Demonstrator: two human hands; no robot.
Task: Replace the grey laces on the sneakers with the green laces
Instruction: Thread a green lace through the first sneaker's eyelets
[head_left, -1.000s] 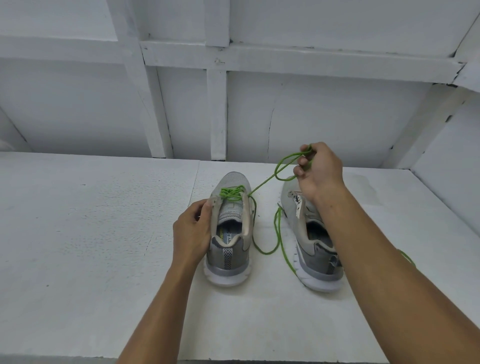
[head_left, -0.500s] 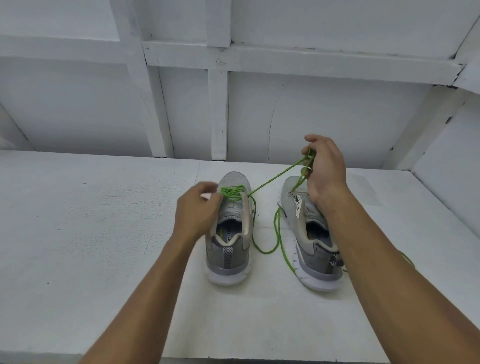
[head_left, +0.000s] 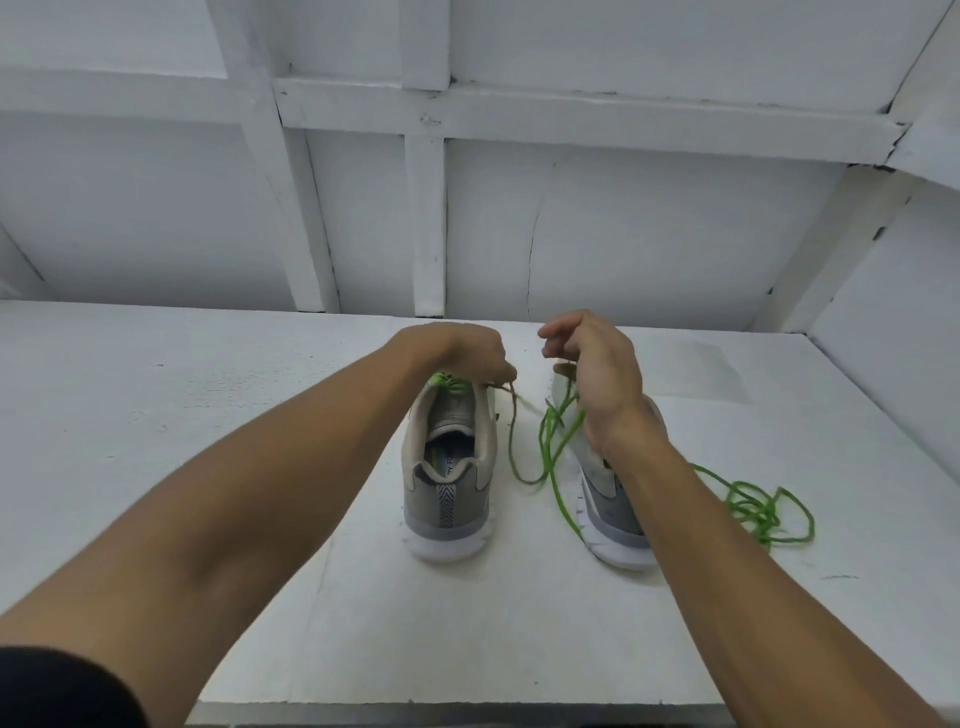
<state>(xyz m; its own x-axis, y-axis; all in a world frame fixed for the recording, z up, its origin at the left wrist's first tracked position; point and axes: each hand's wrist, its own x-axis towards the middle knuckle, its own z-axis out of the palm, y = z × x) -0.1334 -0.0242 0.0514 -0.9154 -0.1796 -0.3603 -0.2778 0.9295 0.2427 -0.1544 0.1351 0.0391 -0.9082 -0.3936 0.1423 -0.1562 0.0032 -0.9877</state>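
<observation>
Two grey sneakers stand heel-toward-me on the white table. The left sneaker has a green lace threaded near its toe, which trails loosely between the shoes. My left hand reaches over that shoe's front and pinches the lace at the eyelets. My right hand hovers above the right sneaker, fingers loosely curled, with the green lace hanging under the palm; whether it holds the lace is hidden. A second green lace lies bunched to the right of the right sneaker.
The white table stretches wide to the left and ends at a front edge near me. A white panelled wall with beams rises right behind the shoes, and a slanted white wall closes the right side.
My left hand moved from the shoe's side up to its laced front. My right hand dropped lower, and the lace that was pulled taut now hangs slack between the shoes.
</observation>
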